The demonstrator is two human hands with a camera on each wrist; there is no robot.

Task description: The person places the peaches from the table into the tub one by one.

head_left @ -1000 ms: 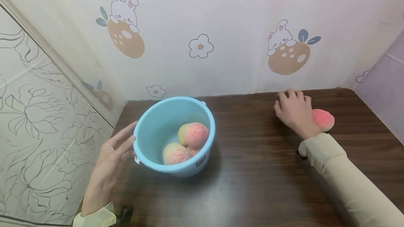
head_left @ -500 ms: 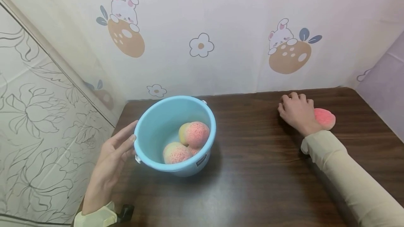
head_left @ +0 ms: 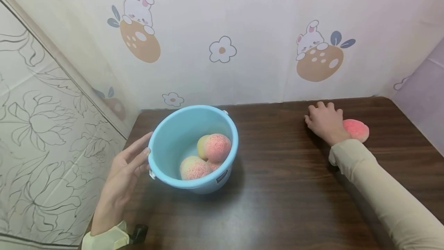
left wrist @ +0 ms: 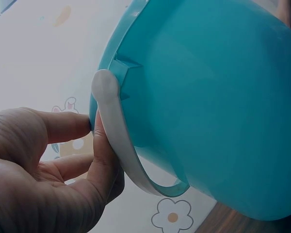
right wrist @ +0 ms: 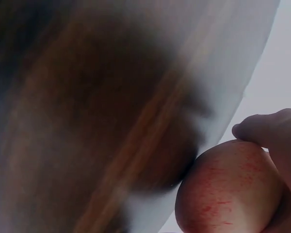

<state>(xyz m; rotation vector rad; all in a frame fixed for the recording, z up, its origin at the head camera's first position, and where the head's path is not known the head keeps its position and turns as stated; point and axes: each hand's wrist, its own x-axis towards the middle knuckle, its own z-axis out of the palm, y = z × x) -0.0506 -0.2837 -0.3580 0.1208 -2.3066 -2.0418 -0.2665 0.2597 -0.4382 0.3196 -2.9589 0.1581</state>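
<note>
A light blue bucket [head_left: 166, 126] stands tilted on the table, with several pink-and-yellow toy peaches [head_left: 217, 148] inside. My left hand [head_left: 122, 173] pinches its rim at the left between thumb and fingers, close to the white handle [left wrist: 123, 145] in the left wrist view. At the far right of the table, my right hand [head_left: 325, 122] is curled palm down over a round red-streaked fruit [right wrist: 228, 189]. The right wrist view has the thumb on that fruit; from the head view the hand hides it. A pink peach [head_left: 356, 129] lies just right of this hand.
The dark wooden table [head_left: 277, 188] runs back to a wall covering [head_left: 256, 65] printed with rabbits and flowers. A flower-patterned panel [head_left: 38, 138] borders the left side, and a pale purple wall [head_left: 424, 88] the right. Bare wood lies between bucket and right hand.
My right hand has shifted very slightly to the right, staying over the same spot. The left hand and the bucket show no clear movement.
</note>
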